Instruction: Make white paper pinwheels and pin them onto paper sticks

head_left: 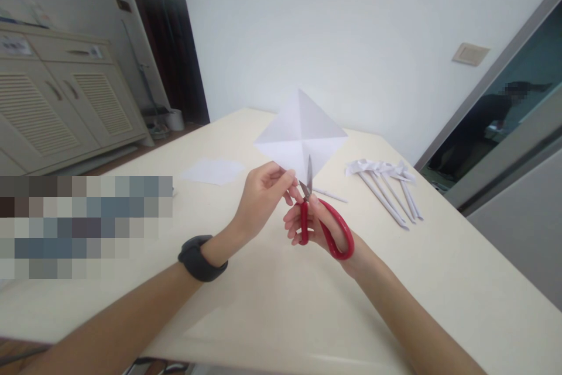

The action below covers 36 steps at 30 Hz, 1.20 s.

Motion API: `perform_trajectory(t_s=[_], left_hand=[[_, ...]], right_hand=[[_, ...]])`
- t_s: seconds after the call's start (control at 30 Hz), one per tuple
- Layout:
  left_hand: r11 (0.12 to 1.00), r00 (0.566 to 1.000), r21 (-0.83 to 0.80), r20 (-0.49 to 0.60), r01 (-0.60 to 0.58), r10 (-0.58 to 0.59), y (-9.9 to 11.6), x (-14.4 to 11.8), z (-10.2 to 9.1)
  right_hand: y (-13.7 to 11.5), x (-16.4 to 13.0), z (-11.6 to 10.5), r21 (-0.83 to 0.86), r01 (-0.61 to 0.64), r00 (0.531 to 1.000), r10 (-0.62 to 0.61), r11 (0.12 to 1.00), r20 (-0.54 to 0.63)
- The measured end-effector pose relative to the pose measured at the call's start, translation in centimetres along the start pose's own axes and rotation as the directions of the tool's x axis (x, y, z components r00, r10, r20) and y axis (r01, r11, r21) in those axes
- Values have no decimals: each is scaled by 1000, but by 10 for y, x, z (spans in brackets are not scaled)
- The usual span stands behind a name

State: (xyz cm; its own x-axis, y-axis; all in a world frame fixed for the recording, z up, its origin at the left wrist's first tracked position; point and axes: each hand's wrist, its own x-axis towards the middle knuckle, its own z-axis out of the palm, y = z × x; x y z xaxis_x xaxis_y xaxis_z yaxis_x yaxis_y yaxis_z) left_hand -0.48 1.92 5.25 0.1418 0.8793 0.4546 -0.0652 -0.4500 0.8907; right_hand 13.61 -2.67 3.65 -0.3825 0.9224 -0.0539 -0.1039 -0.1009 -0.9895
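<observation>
A square of white paper (281,123), creased along both diagonals, is held up corner-on above the table. My left hand (266,191), with a dark watch on its wrist, pinches the paper's lower corner. Red-handled scissors (340,237) are in my right hand (318,223), its thumb and fingers through the loops. Their blades are spread at that lower corner, one on the near face of the paper and pointing up toward its centre. Whether the paper is cut there I cannot tell.
Several rolled paper sticks with folded white tops (381,173) lie on the right of the cream table (263,305). A single thin paper stick (331,195) lies behind my hands, and white paper (215,170) rests at left. A blurred patch covers the left edge.
</observation>
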Motion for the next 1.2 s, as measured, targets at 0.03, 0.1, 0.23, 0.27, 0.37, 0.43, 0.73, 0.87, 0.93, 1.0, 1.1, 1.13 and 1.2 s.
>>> perform_trajectory(t_s=[0.03, 0.1, 0.23, 0.27, 0.37, 0.43, 0.73, 0.87, 0.93, 1.0, 1.1, 1.13, 1.2], left_hand=[[1000, 1000, 5, -1, 1, -1, 0, 0, 0], [1000, 1000, 14, -1, 5, -5, 0, 0, 0], [1000, 1000, 7, -2, 15, -15, -1, 0, 0], [1000, 1000, 4, -2, 16, -16, -1, 0, 0], [1000, 1000, -7, 4, 17, -17, -2, 0, 0], [1000, 1000, -15, 13, 16, -16, -2, 1, -1], [1000, 1000, -2, 5, 14, -14, -3, 0, -1], [1000, 1000, 16, 9, 21, -21, -2, 0, -1], [1000, 1000, 12, 13, 22, -22, -2, 0, -1], [1000, 1000, 11, 13, 18, -18, -3, 0, -1], [1000, 1000, 6, 15, 13, -13, -3, 0, -1], [1000, 1000, 1, 17, 14, -14, -3, 1, -1], [1000, 1000, -9, 20, 19, -19, -3, 1, -1]], right_hand=[[1, 0, 0, 4, -3, 1000, 3, 1000, 4], [1, 1, 0, 16, -4, 1000, 4, 1000, 7], [2, 1, 0, 30, 3, 1000, -3, 1000, 1], [2, 1, 0, 31, 3, 1000, -3, 1000, 0], [3, 1, 0, 38, 0, 1000, -1, 999, 11], [3, 1, 0, 53, -3, 1000, 2, 999, 22], [0, 0, 3, -9, -8, 1000, 8, 1000, -15], [3, 0, 4, -24, 10, 1000, -10, 1000, -21], [5, 0, 4, -33, 16, 1000, -16, 999, -23], [5, 0, 3, -34, 17, 999, -18, 999, -28], [2, -1, 4, -32, 5, 999, -6, 999, -33], [0, -1, 4, -36, -1, 1000, 0, 999, -32], [-2, -2, 5, -52, -5, 1000, 3, 999, -30]])
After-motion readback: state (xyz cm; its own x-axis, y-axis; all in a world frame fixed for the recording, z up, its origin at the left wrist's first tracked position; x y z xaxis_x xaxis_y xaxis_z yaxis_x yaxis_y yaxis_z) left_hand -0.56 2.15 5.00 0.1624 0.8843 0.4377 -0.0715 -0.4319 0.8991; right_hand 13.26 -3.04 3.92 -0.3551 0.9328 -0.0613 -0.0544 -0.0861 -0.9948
